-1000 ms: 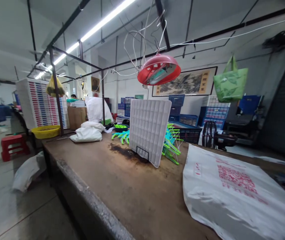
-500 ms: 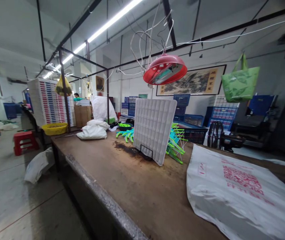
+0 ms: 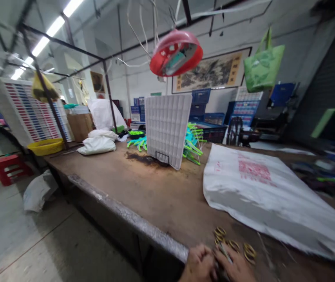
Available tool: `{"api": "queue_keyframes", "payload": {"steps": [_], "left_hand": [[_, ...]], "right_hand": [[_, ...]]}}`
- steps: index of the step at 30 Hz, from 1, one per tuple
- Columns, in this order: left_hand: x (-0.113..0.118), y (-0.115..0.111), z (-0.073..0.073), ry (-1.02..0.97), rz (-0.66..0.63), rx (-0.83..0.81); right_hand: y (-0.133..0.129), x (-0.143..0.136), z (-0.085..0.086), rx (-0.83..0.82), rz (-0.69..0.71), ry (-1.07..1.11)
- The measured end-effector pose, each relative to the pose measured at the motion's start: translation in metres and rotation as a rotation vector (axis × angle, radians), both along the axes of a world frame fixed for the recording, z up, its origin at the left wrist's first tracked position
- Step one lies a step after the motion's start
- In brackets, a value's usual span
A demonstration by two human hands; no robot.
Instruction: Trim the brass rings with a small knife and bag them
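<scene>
At the bottom edge of the head view, my left hand (image 3: 197, 263) and my right hand (image 3: 235, 267) are close together over the table's near edge. My left hand's fingers are curled inward; what they hold, if anything, is hidden. Fingers of my right hand close around a pair of scissors (image 3: 220, 234) with gold-coloured loops, and a narrow metal part shows by the fingers. More gold-coloured scissor loops (image 3: 249, 253) lie on the tabletop just right of this hand. Blur hides the fine detail of both grips.
A large white sack (image 3: 243, 196) with red print lies on the table (image 3: 143, 184) to the right. Further back, a white compartment tray (image 3: 167, 129) stands upright in a wire holder, with green hangers (image 3: 193, 145) behind it. A red lamp (image 3: 176, 55) hangs above.
Both my hands and the gold-handled scissors have come into view at the bottom. The camera has turned right and tilted down, so the tray, sack and lamp appear further left and higher.
</scene>
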State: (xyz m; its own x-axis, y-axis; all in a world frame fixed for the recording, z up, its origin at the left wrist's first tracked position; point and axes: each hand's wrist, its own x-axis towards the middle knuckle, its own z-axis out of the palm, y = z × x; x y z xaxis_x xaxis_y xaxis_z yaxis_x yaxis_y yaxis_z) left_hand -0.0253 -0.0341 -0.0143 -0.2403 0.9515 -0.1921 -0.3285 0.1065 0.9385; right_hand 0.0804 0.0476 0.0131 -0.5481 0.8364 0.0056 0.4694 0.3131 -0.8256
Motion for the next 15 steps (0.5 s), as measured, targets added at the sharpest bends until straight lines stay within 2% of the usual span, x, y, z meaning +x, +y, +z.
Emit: {"api": "queue_keyframes", "payload": {"steps": [4, 6, 15], "left_hand": [[0.002, -0.007, 0.024, -0.111, -0.071, -0.027], [0.001, -0.008, 0.031, -0.179, -0.082, -0.030], [0.004, -0.007, 0.033, -0.276, -0.132, -0.016]], "right_hand": [[-0.009, -0.002, 0.014, 0.002, 0.004, 0.005], [-0.010, -0.001, 0.018, -0.010, 0.025, 0.014], [-0.016, 0.005, 0.027, -0.068, 0.013, 0.073]]}}
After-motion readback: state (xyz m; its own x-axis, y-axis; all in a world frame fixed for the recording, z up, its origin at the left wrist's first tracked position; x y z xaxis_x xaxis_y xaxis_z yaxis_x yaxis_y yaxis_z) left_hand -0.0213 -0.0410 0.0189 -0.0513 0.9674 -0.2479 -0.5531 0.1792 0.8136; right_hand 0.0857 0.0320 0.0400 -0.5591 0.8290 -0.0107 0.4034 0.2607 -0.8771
